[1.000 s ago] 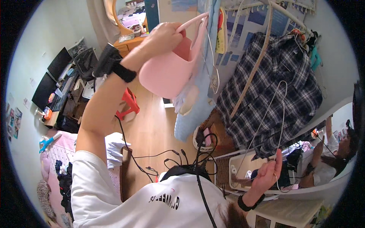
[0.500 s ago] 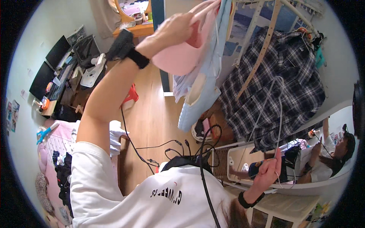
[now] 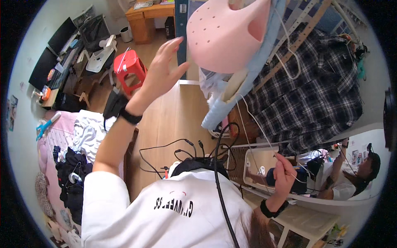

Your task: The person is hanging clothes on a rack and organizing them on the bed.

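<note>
My left hand (image 3: 162,72) is raised and open, its thumb apart from its fingers and nothing in it. Just right of it hangs a pink, smooth, bag-like piece (image 3: 219,41) with small round holes and a larger side opening. A light blue piece (image 3: 231,97) hangs against its right side, with a pale inner face showing. Low on the right, my right hand (image 3: 284,175) is closed on a thin white wire hanger (image 3: 257,124). The wire runs up from my fingers toward the blue piece. Part of the hanger is hidden in my grip.
A dark plaid shirt (image 3: 306,87) hangs at the right, above a mirror (image 3: 351,165). A red stool (image 3: 131,68) stands on the wooden floor (image 3: 161,120). Clothes lie on the pink bed (image 3: 62,124) at the left. Black cables (image 3: 219,177) hang before my chest.
My left hand has let go of the pink piece and drawn back left and down. The pink piece now appears larger. My right hand has shifted slightly left, and the hanger's upper end leans left.
</note>
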Demonstrator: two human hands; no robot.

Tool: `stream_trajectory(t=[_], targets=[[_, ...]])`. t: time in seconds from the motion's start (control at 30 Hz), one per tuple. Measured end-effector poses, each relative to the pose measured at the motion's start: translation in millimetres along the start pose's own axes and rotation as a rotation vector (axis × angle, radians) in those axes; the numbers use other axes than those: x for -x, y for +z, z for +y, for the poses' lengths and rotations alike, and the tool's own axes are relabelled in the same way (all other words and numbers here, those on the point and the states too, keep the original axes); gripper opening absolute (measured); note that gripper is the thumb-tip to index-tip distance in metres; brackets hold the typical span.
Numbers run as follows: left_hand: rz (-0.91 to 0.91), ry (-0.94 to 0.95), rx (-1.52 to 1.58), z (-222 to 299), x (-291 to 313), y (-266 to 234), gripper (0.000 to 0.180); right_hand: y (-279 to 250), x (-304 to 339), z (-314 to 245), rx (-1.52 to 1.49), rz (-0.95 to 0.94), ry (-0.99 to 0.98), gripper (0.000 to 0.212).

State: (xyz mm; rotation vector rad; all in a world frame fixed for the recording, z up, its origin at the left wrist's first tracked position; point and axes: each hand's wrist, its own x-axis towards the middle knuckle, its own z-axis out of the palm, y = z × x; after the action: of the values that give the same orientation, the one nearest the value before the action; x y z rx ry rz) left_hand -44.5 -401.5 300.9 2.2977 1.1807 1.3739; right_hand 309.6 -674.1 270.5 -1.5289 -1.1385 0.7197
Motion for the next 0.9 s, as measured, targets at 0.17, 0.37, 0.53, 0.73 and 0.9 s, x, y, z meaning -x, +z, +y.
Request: stream_trajectory(t=[0.17, 0.37, 0.53, 0.73, 0.9], targets=[[0.062, -0.437, 0.127, -44.8, 124.7, -24.8, 0.038, 25.4, -55.6, 40.8, 0.156, -0.006, 0.026, 0.026], [0.205, -0.989, 0.059, -86.7, 312.3, -81.2, 0.017, 38.6, -78.8, 76.0, 0.444, 0.15, 0.043, 0.03], [0.345, -1.206, 0.065, -88.9, 418.6, -99.5, 0.021, 57.8, -68.1, 51.8, 0.303, 0.063, 0.038, 0.03], [0.302, -1.238, 0.076, -99.7, 430.9, -100.1, 0.022, 63.9, -42.9, 19.3, 0.145, -0.051, 0.076, 0.026], [0.346, -1.165, 0.069, -102.8, 427.1, -106.6, 0.021, 80.9, -25.6, 6.0, 0.26, -0.04, 0.032, 0.023]])
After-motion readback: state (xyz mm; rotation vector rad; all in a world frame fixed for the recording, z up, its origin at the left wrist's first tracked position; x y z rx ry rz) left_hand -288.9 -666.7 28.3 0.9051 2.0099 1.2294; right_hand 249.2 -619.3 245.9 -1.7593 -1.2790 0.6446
